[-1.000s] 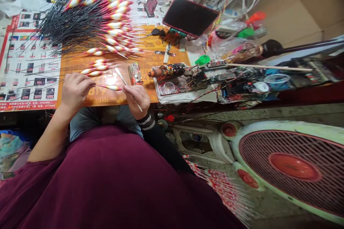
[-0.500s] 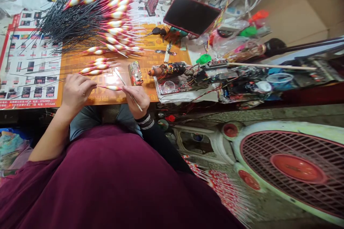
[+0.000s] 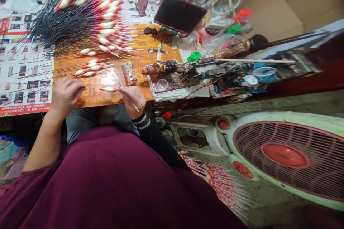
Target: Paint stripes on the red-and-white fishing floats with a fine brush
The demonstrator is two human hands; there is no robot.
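There's room just beyond the speckled block (image 3: 129, 73). A tool (image 3: 163, 67) bars its right, the right hand (image 3: 133, 101) its near side.

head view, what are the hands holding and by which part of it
The left hand pinches the red-and-white spindle by its thin stem; the right hand holds it past its bulge, plus a pale stick near its middle.

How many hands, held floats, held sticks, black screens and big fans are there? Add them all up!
Left hand and right hand: 2
Held fishing float: 1
Held slender pale stick: 1
Black-screened tablet: 1
Big electric fan: 1
Total: 6
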